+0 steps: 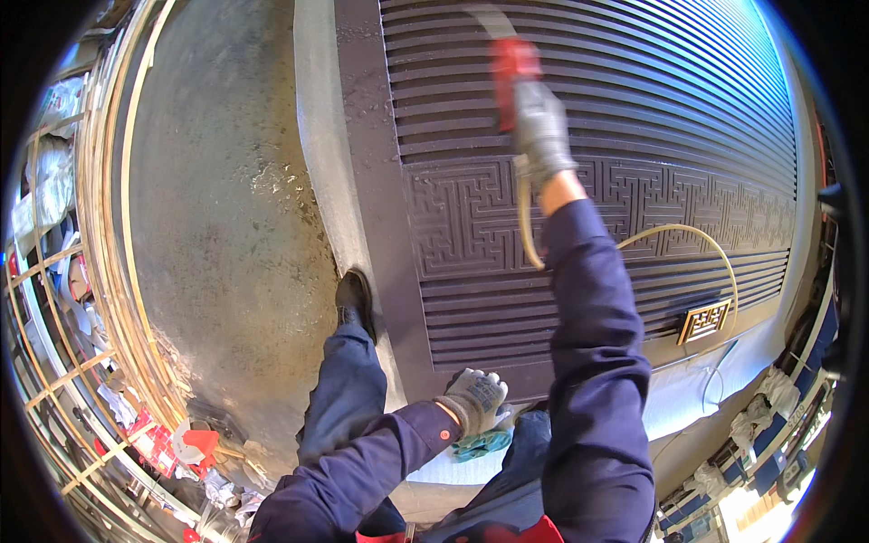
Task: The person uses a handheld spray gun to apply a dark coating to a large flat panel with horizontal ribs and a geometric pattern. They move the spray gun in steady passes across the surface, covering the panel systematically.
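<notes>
My right hand (545, 131), in a grey glove, is closed round the handle of a red air gun (516, 68) above the slatted part of a dark brown louvred panel (371, 181). Motion smears the gun and its pale front end. A yellowish hose (526, 217) hangs from it, passes behind my right forearm and loops over the panel. By the panel's near edge is my left hand (478, 400), gloved too, its fingers curled. Beneath it shows a crumpled green-blue cloth (482, 444); whether the fingers grip this cloth is hidden.
A small gold fretwork piece (704, 322) lies at the panel's near right. My shoe (355, 303) stands beside the panel's left edge, on pale sheeting (326, 118). Long wooden strips (113, 271) and a cluttered rack line the left; a red-and-white item (195, 443) lies near them.
</notes>
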The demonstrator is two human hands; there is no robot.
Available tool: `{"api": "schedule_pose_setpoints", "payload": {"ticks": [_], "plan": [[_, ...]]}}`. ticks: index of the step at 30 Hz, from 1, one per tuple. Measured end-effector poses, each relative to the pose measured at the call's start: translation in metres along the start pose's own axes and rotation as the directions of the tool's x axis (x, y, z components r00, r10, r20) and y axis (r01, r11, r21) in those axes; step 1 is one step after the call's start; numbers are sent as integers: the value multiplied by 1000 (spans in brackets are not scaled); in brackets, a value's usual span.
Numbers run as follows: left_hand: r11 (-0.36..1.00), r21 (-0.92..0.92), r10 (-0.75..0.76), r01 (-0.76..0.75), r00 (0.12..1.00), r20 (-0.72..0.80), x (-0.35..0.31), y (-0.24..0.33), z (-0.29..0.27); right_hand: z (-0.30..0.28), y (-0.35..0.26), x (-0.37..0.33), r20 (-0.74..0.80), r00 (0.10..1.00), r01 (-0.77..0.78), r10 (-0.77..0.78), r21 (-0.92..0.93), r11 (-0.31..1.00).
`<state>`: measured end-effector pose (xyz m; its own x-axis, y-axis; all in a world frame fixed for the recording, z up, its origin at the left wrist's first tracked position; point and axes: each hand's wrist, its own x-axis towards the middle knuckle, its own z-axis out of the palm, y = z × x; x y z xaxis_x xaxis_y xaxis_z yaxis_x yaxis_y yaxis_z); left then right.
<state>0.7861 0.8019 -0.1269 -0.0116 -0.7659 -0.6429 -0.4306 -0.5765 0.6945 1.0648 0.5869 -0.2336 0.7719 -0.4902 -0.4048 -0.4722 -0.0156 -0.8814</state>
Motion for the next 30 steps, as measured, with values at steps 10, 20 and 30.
{"api": "schedule_pose_setpoints", "payload": {"ticks": [10,20,30], "plan": [[999,-32,29,-30,999,-38,-6,3,8,-83,54,98,-161,986,-91,32,-375,922],[997,-83,9,-3,998,67,-12,3,-9,59,28,58,56,998,60,-37,-497,865],[999,48,-7,-8,951,308,-8,13,-29,115,5,5,143,980,188,-138,-434,881]]}}
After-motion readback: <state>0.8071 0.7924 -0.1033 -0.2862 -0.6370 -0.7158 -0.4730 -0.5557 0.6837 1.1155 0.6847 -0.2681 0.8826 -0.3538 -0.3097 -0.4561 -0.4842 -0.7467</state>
